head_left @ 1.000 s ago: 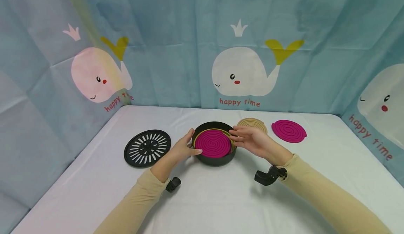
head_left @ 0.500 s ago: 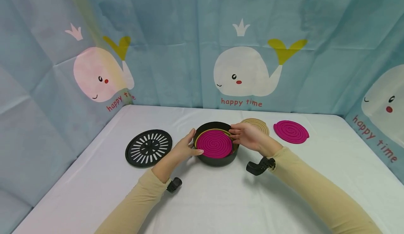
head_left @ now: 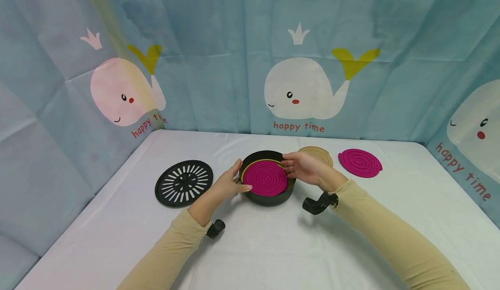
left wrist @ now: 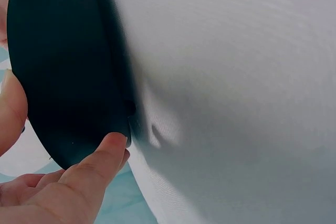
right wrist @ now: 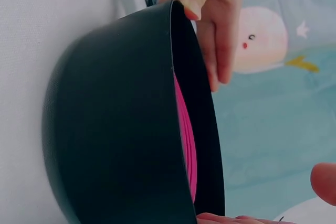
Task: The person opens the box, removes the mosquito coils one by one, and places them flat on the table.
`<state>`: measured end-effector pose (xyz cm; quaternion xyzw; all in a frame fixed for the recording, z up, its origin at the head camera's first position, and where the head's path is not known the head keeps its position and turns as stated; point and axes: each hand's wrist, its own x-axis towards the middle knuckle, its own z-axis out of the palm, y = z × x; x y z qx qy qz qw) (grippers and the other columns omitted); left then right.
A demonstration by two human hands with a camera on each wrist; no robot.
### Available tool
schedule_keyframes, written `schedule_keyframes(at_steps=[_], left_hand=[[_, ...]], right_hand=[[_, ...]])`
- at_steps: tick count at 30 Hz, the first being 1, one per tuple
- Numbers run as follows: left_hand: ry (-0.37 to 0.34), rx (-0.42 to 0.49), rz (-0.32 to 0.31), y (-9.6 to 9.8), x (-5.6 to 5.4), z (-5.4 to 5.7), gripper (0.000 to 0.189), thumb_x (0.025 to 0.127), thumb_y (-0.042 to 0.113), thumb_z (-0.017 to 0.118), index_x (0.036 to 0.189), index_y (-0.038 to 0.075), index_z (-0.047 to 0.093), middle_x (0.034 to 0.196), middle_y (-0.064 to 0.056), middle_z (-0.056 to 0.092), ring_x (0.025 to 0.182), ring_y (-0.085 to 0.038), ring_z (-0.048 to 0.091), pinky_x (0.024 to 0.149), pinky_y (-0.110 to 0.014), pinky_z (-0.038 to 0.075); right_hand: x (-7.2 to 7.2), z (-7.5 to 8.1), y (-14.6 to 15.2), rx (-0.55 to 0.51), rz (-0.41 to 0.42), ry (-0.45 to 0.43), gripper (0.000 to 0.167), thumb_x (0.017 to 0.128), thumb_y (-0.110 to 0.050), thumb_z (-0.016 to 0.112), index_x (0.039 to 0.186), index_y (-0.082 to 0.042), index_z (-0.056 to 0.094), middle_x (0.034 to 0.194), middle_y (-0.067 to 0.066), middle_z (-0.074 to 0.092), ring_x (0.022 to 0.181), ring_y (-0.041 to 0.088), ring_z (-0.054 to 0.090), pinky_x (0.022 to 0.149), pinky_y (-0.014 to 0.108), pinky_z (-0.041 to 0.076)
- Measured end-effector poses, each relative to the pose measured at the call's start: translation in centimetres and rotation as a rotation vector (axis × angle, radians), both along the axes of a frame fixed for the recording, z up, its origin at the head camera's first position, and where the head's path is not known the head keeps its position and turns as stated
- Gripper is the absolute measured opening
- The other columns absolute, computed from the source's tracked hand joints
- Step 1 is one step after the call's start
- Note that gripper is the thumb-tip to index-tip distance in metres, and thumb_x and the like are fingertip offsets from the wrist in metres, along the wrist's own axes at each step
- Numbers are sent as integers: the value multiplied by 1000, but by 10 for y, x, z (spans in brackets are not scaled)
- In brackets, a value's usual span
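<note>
Inside black bowl (head_left: 267,199), magenta spiral (head_left: 265,178)

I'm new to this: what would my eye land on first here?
Probably the bright pink coil inside the round black container, between the left hand and right hand. A second pink coil lies farther right on the white table. Behind, a big white whale decorates the blue curtain.

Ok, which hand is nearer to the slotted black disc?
Left. The left hand is just right of the disc, holding the dark pan; the right hand is farther, at the pan's opposite side.
</note>
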<state>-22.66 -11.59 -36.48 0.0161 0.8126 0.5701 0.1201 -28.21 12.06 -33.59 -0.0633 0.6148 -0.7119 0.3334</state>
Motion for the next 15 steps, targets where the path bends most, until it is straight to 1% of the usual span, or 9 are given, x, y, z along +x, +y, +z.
schedule_keyframes(at_steps=[6,15], left_hand=[[2,-8,1,0,0,-1,92,87,-3,69,156,5,9,161,-13,12,138,-43,29,112,-48,29],[7,-16,-8,-2,-1,-4,93,87,-1,70,156,6,9,161,-12,12,138,-42,31,111,-48,30]], right_hand=[[3,2,-1,34,2,11,64,104,-13,29,149,10,-10,156,32,-6,145,44,-6,117,51,3],[5,4,1,25,51,20,66,102,-12,28,148,11,-13,155,33,-9,145,43,-4,117,53,4]])
